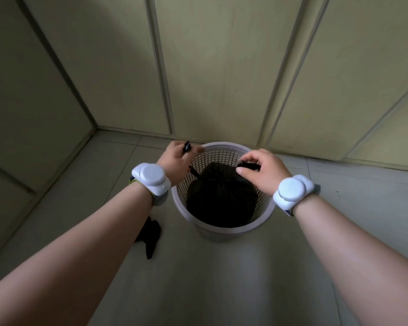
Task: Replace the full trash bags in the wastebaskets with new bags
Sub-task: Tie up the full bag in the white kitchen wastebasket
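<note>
We list:
- wastebasket (224, 229): pale moulded plastic, open lattice wall, smooth matt rim.
- trash bag (222, 198): thin black plastic film, finely creased, dull.
- spare bag (151, 238): the same black film, crumpled.
- floor (222, 278): smooth tile, faint sheen.
- wrist devices (151, 177): smooth white plastic, slightly glossy.

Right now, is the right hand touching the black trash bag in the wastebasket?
Touching. The head view shows the right hand pinching a black tie strip of the trash bag between thumb and fingers, over the wastebasket.

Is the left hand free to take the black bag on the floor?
Probably not yet: the left hand grips the full bag's tie. The floor bag lies unblocked beside the wastebasket.
</note>
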The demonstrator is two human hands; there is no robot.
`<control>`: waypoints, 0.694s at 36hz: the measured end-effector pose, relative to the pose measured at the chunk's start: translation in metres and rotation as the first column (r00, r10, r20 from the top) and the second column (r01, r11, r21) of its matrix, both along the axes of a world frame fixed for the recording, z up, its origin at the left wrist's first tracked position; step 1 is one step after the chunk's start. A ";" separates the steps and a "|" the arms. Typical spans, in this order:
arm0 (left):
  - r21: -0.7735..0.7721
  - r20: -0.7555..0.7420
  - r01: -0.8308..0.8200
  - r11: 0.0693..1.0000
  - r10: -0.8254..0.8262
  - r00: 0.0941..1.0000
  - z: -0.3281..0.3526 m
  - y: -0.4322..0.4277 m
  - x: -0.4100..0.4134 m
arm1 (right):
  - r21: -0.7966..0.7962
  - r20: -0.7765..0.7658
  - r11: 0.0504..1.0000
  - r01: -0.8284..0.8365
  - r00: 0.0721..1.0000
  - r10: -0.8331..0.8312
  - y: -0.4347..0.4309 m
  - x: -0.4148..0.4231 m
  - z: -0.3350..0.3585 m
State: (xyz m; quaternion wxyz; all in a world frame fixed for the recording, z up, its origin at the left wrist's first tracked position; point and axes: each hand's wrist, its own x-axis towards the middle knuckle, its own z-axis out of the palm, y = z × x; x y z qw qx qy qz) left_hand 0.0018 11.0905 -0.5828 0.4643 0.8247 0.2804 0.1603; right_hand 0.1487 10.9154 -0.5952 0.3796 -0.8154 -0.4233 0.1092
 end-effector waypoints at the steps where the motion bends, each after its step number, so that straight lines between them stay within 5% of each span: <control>1: 0.008 0.016 -0.026 1.000 0.026 1.000 0.006 -0.002 0.002 | 0.009 -0.077 0.999 -0.034 0.996 0.035 0.004 -0.005 0.006; 4: 0.169 -0.024 -0.038 0.985 0.043 0.999 0.028 -0.016 0.009 | 0.014 -0.202 0.993 -0.115 0.973 0.115 0.017 -0.019 0.017; 10: -0.059 0.178 0.104 0.993 -0.092 0.980 0.040 -0.035 0.014 | 0.172 -0.389 0.965 -0.199 0.886 0.252 0.029 -0.039 0.021; 16: -0.427 0.266 0.068 0.901 0.053 0.963 0.021 -0.030 0.012 | 0.152 -0.375 0.988 0.007 0.926 0.051 0.029 -0.029 0.015; 21: -0.195 0.031 0.190 0.962 -0.188 0.982 -0.011 -0.036 0.009 | 0.188 -0.444 0.982 0.034 0.895 0.054 0.028 -0.023 0.017; 25: -0.114 0.030 0.198 0.974 -0.196 0.980 -0.026 -0.047 0.014 | 0.216 -0.499 0.975 0.057 0.864 0.060 0.028 -0.025 0.021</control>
